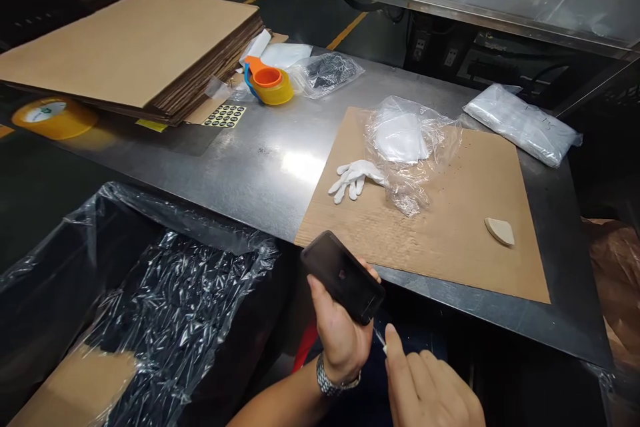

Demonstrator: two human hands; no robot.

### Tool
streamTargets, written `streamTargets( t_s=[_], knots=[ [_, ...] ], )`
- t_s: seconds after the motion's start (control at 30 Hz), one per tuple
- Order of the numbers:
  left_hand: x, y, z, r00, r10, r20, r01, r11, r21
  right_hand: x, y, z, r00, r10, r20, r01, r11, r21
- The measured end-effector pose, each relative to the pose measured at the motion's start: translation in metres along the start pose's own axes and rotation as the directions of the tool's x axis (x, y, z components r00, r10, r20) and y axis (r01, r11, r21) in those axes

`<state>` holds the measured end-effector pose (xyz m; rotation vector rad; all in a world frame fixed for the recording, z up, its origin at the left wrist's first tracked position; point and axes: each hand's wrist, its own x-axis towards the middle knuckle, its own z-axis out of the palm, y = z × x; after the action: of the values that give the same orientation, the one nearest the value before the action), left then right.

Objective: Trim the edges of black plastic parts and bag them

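Observation:
My left hand (340, 337), with a metal watch on its wrist, is wrapped round a black smartphone (343, 273). The phone is tilted, its dark face up, and its lower end points toward my right hand (430, 383). That hand is closed, pinching a small thin tool (381, 339) with a pale body. The tool's narrow tip is at or close to the phone's lower edge; whether it touches I cannot tell. Beyond the phone, a white glove (356, 178) lies on a cardboard sheet (475, 180) on the metal table (240, 173).
Clear plastic bags with white contents (400, 133) and a wrapped packet (523, 123) lie on the table, plus a wedge-shaped pad (499, 231). Farther left are a tape dispenser (270, 83), stacked cardboard (135, 47) and a tape roll (53, 117). A black-lined bin (200, 293) stands at lower left.

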<state>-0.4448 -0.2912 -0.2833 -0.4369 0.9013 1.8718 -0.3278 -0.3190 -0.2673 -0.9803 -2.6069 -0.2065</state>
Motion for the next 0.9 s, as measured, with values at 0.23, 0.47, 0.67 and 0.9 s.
streamTargets(
  t_s=[0.23, 0.47, 0.67, 0.9],
  knots=[
    [0.0009, -0.002, -0.0045, 0.995, 0.088, 0.039, -0.089, 0.996, 0.012, 0.0009, -0.004, -0.0014, 0.999, -0.03, 0.044, 0.033, 0.998, -0.055],
    [0.004, -0.0052, -0.007, 0.977, 0.192, 0.094, -0.197, 0.979, 0.048, 0.0012, -0.0059, -0.0001, 0.997, -0.044, 0.057, 0.047, 0.998, -0.052],
    [0.0057, -0.0054, -0.0094, 0.961, 0.237, 0.145, -0.247, 0.967, 0.058, 0.0019, -0.0079, 0.0017, 0.998, -0.031, 0.054, 0.034, 0.998, -0.055],
    [0.0042, -0.0047, -0.0083, 0.958, 0.248, 0.147, -0.262, 0.961, 0.085, 0.0025, -0.0086, 0.0031, 0.999, -0.001, 0.039, 0.002, 0.999, -0.038]
  ],
)
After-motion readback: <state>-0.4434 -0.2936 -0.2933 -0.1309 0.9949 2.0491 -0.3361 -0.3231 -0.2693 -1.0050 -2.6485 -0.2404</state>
